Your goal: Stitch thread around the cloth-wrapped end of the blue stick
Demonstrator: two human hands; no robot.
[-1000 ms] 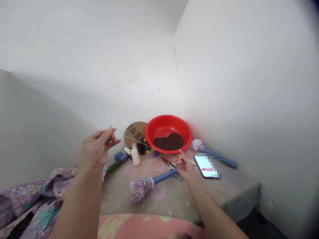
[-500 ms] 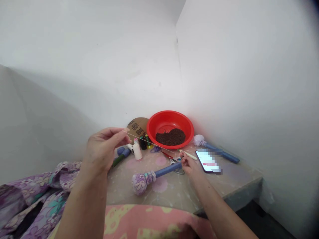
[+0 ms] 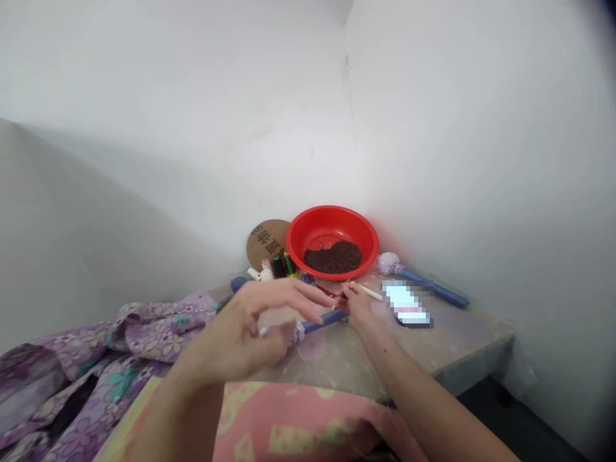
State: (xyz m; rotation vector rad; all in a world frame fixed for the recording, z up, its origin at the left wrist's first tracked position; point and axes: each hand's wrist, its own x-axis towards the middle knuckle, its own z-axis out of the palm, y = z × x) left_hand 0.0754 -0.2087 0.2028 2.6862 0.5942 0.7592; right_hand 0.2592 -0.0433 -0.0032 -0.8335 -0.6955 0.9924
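My left hand [image 3: 262, 327] hovers over the table with fingers stretched out and thumb apart. It covers most of the flowered cloth head of a stick with a blue handle [image 3: 332, 316]. Beside the far end of that handle, my right hand [image 3: 356, 305] is closed in a pinch. The fine thread that ran to these fingertips is too thin to make out now. Red-handled scissors [image 3: 326, 290] lie just behind the fingers, partly hidden. A slim white pen-like stick [image 3: 370, 292] lies against the right hand.
A red basin [image 3: 332, 212] with dark grains stands at the back, by a round cardboard piece [image 3: 264, 240] and thread spools [image 3: 278, 266]. To the right are a phone [image 3: 407, 305] and another blue-handled stick [image 3: 445, 292]. Flowered fabric [image 3: 158, 330] lies left.
My left hand has come down and right towards my right hand, and its fingers have spread. The thread stretched between both hands no longer shows. My right hand stays pinched near the blue handle.
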